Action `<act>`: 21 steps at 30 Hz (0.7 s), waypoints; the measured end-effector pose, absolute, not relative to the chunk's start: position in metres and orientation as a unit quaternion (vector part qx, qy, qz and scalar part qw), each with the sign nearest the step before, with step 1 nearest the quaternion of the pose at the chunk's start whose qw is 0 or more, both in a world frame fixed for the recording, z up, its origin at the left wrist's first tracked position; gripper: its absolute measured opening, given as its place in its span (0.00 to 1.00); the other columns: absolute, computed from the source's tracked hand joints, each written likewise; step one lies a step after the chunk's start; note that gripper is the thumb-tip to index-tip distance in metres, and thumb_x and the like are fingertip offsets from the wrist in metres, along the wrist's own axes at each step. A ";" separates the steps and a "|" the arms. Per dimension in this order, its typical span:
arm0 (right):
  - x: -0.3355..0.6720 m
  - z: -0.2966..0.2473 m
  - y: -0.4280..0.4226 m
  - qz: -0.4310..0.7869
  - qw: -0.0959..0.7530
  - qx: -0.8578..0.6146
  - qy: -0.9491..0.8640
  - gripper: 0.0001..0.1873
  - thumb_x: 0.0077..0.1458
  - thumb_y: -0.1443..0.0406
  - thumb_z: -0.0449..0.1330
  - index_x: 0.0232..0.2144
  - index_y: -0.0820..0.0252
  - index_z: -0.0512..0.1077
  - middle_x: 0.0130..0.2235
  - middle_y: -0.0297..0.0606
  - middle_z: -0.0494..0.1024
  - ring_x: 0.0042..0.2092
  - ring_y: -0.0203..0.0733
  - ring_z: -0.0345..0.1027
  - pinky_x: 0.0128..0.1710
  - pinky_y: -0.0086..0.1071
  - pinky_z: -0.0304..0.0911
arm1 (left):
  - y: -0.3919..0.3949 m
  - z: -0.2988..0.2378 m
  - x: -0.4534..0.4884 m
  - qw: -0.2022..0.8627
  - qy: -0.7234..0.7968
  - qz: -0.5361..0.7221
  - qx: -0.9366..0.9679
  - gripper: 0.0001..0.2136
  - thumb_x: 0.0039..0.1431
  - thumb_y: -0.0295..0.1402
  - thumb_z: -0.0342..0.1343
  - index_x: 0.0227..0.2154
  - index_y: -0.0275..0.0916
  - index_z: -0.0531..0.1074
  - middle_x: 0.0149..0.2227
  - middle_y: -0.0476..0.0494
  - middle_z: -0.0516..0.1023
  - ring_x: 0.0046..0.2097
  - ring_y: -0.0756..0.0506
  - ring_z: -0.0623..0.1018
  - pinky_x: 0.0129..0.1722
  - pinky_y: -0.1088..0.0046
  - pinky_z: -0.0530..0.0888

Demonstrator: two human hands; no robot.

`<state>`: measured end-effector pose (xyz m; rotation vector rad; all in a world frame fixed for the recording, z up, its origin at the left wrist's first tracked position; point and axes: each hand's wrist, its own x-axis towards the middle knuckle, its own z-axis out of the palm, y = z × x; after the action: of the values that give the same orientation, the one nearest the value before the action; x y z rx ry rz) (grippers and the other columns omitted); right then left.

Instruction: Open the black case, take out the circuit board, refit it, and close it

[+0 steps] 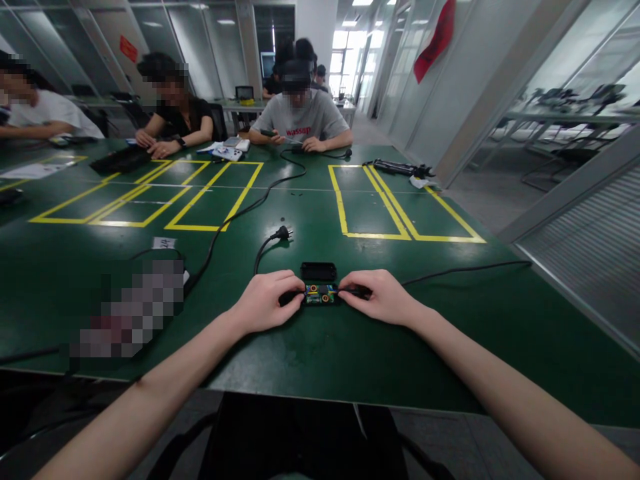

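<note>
A small opened power adapter [320,294] lies on the green table [320,347] in front of me, its circuit board with coloured parts showing. My left hand [265,300] pinches the adapter's left end, where a black cable leaves it. My right hand [380,297] pinches the right end, where another black cable [465,269] runs off to the right. The adapter's black cover [319,271] lies flat just behind it. A black plug [283,233] on a short lead lies further back.
Yellow tape rectangles [380,200] mark the table's middle. A long black cable [240,213] snakes toward three seated people at the far side. A black tool [397,167] lies at the back right. A blurred patch [135,307] sits at my left. Glass walls stand to the right.
</note>
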<state>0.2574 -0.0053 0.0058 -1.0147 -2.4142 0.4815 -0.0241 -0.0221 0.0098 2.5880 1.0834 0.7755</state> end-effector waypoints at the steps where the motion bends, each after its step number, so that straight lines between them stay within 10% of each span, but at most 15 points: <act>1: 0.257 0.006 -0.005 0.179 0.237 -0.368 -0.881 0.09 0.62 0.61 0.59 0.35 0.57 0.79 0.32 0.37 0.82 0.31 0.39 0.74 0.33 0.31 0.64 | -0.022 0.010 -0.024 0.119 0.370 0.263 0.883 0.07 0.65 0.32 0.53 0.37 0.40 0.76 0.33 0.47 0.79 0.32 0.49 0.77 0.32 0.74 0.71; 21: 0.252 -0.005 0.009 0.119 0.231 -0.435 -0.862 0.18 0.67 0.60 0.54 0.24 0.57 0.69 0.27 0.35 0.73 0.28 0.38 0.65 0.30 0.30 0.55 | -0.012 0.001 -0.022 0.098 0.361 0.305 0.876 0.07 0.64 0.28 0.54 0.37 0.39 0.78 0.37 0.43 0.82 0.40 0.44 0.79 0.43 0.66 0.75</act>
<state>0.2524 0.0092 -0.0053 -1.1963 -2.3709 0.3265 -0.0219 -0.0117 0.0010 2.5921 1.0688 0.9039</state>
